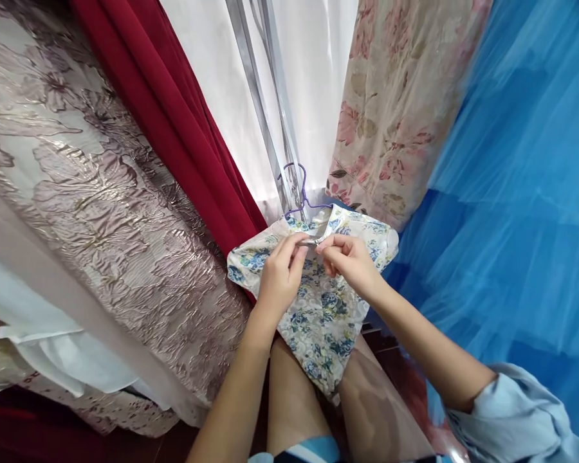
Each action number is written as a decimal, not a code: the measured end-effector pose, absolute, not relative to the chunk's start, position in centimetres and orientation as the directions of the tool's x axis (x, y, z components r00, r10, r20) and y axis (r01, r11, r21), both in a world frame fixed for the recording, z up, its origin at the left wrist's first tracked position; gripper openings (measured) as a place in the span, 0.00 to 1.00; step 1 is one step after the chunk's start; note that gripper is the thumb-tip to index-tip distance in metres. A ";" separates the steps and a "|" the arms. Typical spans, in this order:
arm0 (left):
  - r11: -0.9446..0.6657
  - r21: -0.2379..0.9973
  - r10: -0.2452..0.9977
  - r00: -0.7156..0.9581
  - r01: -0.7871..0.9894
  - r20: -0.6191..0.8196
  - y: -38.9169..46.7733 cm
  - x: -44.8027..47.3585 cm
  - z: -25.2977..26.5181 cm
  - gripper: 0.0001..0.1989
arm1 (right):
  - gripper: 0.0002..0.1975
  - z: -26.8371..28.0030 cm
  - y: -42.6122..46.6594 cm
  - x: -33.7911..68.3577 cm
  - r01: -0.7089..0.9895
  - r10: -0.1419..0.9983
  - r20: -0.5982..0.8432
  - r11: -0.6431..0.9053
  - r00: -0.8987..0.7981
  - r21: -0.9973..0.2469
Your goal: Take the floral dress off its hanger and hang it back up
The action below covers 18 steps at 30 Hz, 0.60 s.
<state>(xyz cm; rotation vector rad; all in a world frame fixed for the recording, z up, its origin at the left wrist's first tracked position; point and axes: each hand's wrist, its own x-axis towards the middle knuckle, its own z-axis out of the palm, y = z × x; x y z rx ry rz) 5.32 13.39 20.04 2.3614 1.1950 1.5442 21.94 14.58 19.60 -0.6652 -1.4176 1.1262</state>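
A white garment with blue and yellow-green flowers (318,321) hangs on a thin purple hanger (303,186) in front of my knees. My left hand (282,273) is closed in a pinch at the garment's neckline. Close beside it, my right hand (350,260) pinches too, thumb against forefinger. Between the fingertips of both hands runs a small silvery-grey strip (310,242); its exact kind is too small to make out. Shiny grey ribbons (265,96) hang from above, down to the hanger and behind the neckline.
Left of the garment hang a dark red cloth (174,116) and a mauve dress with raised flowers (110,212). White fabric (318,77) hangs behind. To the right are a pink-flowered dress (390,122) and a wide blue tulle skirt (506,225).
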 end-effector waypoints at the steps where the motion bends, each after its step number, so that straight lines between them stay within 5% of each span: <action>1: -0.706 0.374 0.605 0.238 0.601 0.760 13.9 5.5 20.7 0.13 | 0.07 19.5 14.7 22.0 -0.208 0.884 0.427 0.389 -0.191 -0.898; 4: -0.715 0.250 0.525 0.265 0.653 0.809 14.4 6.0 21.3 0.11 | 0.08 19.0 15.3 21.7 -0.242 0.871 0.455 0.408 -0.185 -0.880; 9: -0.673 0.277 0.460 0.093 0.686 0.883 13.8 7.2 22.0 0.09 | 0.08 18.4 16.0 20.3 -0.279 0.881 0.450 0.400 -0.144 -0.873; 18: -0.637 0.656 0.499 -0.433 0.405 0.751 17.5 -1.9 24.1 0.09 | 0.07 12.9 14.5 19.0 -0.144 0.913 0.325 0.298 -0.246 -0.944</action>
